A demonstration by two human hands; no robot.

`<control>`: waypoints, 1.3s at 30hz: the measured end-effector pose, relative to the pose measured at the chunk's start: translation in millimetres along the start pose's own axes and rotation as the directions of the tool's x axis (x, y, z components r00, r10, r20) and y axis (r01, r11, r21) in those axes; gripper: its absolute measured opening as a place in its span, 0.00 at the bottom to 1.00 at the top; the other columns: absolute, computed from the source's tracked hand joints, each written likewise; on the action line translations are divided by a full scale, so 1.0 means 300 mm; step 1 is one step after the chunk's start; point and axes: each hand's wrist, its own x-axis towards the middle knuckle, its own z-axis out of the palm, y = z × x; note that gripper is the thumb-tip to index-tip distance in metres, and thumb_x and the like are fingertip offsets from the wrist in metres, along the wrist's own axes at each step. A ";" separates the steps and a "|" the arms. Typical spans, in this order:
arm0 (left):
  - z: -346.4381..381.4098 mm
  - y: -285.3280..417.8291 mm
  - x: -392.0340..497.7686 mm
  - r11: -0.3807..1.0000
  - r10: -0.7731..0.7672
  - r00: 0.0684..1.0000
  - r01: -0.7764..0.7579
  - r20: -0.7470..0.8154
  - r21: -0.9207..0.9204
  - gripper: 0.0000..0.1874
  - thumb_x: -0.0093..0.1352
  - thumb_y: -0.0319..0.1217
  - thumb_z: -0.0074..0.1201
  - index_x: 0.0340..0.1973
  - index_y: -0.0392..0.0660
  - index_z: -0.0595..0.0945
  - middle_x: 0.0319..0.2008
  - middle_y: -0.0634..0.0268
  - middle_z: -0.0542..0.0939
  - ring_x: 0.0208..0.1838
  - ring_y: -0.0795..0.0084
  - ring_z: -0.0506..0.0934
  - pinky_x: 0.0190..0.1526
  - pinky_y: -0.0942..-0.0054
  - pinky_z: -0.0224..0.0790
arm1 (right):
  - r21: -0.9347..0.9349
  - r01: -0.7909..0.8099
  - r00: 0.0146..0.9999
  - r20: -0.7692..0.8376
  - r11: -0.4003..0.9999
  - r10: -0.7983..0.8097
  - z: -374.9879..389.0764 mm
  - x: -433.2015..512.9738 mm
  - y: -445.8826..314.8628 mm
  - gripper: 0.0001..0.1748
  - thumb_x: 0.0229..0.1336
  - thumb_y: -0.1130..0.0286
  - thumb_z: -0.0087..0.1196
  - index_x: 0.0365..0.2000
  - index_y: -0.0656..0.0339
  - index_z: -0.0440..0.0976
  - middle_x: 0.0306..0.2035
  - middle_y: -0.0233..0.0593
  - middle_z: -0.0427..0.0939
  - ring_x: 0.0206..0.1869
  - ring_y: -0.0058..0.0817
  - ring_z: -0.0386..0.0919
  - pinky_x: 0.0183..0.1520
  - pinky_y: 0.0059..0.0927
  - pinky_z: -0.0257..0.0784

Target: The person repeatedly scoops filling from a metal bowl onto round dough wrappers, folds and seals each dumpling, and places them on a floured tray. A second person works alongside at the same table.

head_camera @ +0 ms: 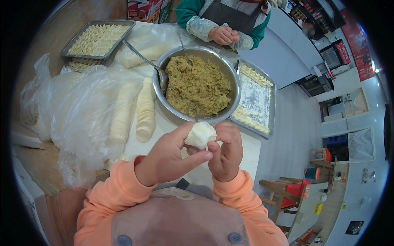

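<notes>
A white dumpling wrapper [200,135], rounded and wavy at its rim, is held up between my two hands, close to the near side of the filling bowl. My left hand [172,153] supports it from the left, thumb stretched across below. Fingers of my right hand [226,149] pinch its right edge. Whether filling sits inside is hidden. Beyond them stands a steel bowl [158,66] of minced, green-flecked filling [198,84]. A ladle [141,53] leans over its left rim, and a spoon [184,50] rests in the filling. To its left lies a row of stacked round wrappers [145,110].
A metal tray [255,92] right of the bowl holds rows of dumplings. Another filled tray [97,38] is stacked at back left. Plastic bags [83,107] of wrappers cover the left side. Across the table, a co-worker's hands [224,35] are together. Chairs [289,193] stand right.
</notes>
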 end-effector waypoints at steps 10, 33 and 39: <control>0.003 -0.026 0.040 0.806 0.226 0.974 -0.197 0.017 0.558 0.26 0.65 0.24 0.61 0.58 0.36 0.72 0.48 0.53 0.80 0.47 0.65 0.80 0.46 0.70 0.72 | 0.112 -0.084 0.995 0.054 0.990 0.078 -0.028 0.032 -0.005 0.10 0.61 0.72 0.59 0.40 0.67 0.77 0.39 0.46 0.79 0.41 0.42 0.76 0.45 0.36 0.72; -0.124 -0.623 -0.090 0.497 -0.079 0.956 -0.207 0.282 0.843 0.28 0.55 0.36 0.69 0.50 0.46 0.78 0.60 0.50 0.73 0.66 0.43 0.68 0.67 0.48 0.60 | -0.647 -0.612 0.734 -0.249 0.455 0.632 -0.494 -0.192 0.973 0.14 0.65 0.60 0.53 0.36 0.59 0.80 0.30 0.51 0.82 0.34 0.51 0.80 0.39 0.45 0.75; -0.158 -0.676 -0.106 0.414 -0.010 0.925 -0.341 0.379 0.844 0.17 0.58 0.32 0.66 0.40 0.46 0.77 0.57 0.55 0.77 0.63 0.44 0.72 0.66 0.45 0.60 | -0.544 -0.604 0.758 -0.168 0.582 0.630 -0.490 -0.228 0.958 0.14 0.65 0.61 0.53 0.37 0.62 0.80 0.30 0.50 0.82 0.34 0.51 0.80 0.39 0.45 0.75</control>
